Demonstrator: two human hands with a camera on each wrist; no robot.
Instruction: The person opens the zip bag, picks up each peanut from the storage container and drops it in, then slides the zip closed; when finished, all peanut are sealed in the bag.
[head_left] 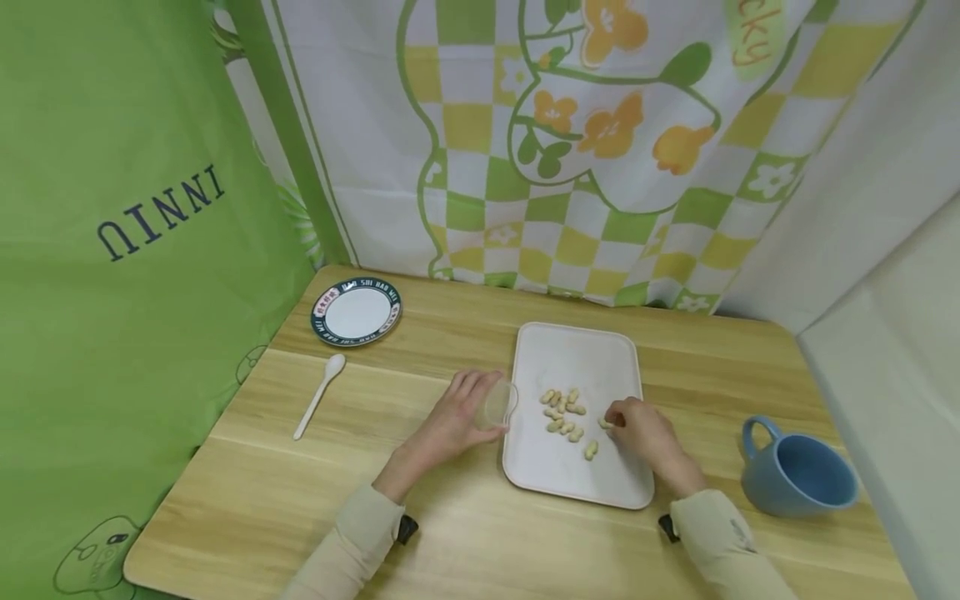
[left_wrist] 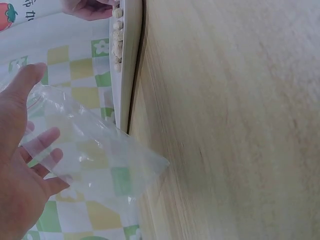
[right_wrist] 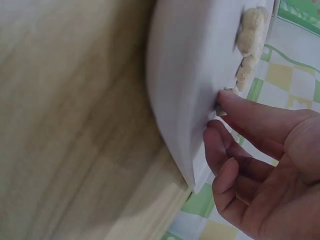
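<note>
A white rectangular tray (head_left: 555, 477) lies on the wooden table, with several unshelled peanuts (head_left: 561, 403) gathered near its middle. My left hand (head_left: 448, 414) is at the tray's left edge and holds a clear plastic bag (left_wrist: 95, 145). Its thumb and fingers spread the bag's mouth, which faces the tray. Over the tray's right side, my right hand (head_left: 647, 432) pinches a single peanut (head_left: 604, 423) between thumb and fingertips. In the right wrist view the fingers largely cover that peanut. One peanut (head_left: 591, 450) lies a little apart, nearer the tray's front.
A round plate (head_left: 358, 312) with a dark patterned rim sits at the back left. In front of it lies a white spoon (head_left: 321, 395). A blue mug (head_left: 797, 475) stands to the right of the tray. Patterned curtains (head_left: 570, 242) hang behind the table.
</note>
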